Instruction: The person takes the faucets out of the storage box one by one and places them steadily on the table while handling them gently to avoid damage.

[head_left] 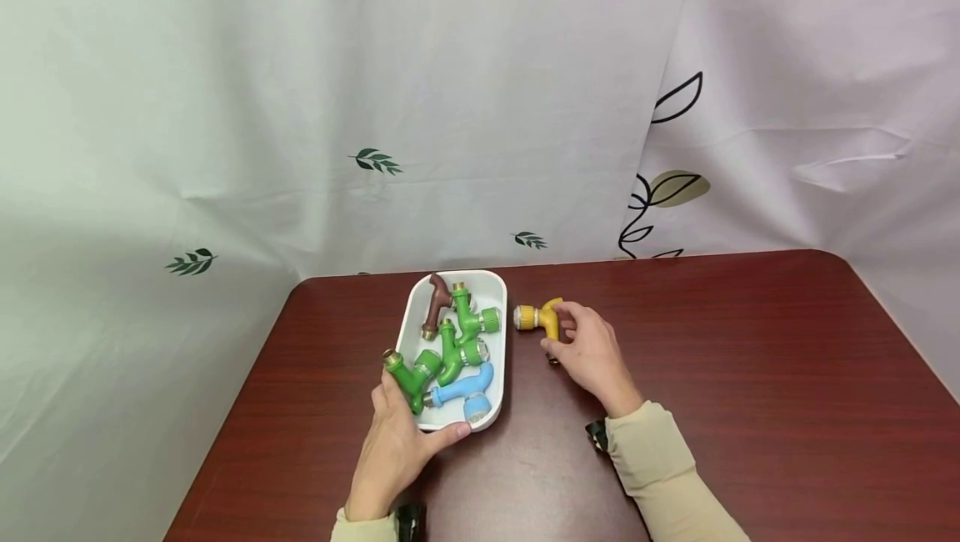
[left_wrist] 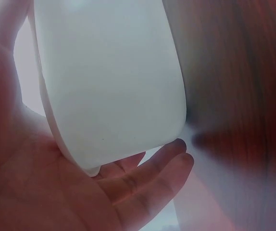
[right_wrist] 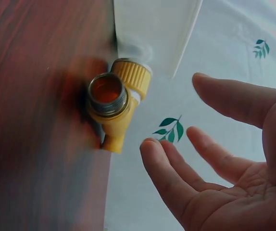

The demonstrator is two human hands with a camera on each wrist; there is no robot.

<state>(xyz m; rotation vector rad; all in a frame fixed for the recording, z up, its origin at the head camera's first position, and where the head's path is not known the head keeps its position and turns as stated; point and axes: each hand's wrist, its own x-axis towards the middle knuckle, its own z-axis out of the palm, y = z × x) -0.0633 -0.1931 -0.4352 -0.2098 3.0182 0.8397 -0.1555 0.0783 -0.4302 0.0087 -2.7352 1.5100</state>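
A white tray (head_left: 501,392) stands on the table, with several plastic taps inside: a brown tap (head_left: 437,308), a blue tap (head_left: 468,386) and green ones such as this green tap (head_left: 468,315). Another green tap (head_left: 411,379) leans over the tray's left rim. My left hand (head_left: 393,446) grips the near left corner, thumb along the near rim; in the left wrist view its fingers (left_wrist: 152,192) lie by the tray's outer wall. Right of the tray lies a yellow tap (head_left: 550,318). My right hand (right_wrist: 224,159) is beside it, thumb and fingers spread, apart from the tap.
The dark red wooden table (head_left: 750,375) extends well to the right of my right hand. A pale curtain (head_left: 480,108) with leaf prints hangs behind the table's far edge and along its sides.
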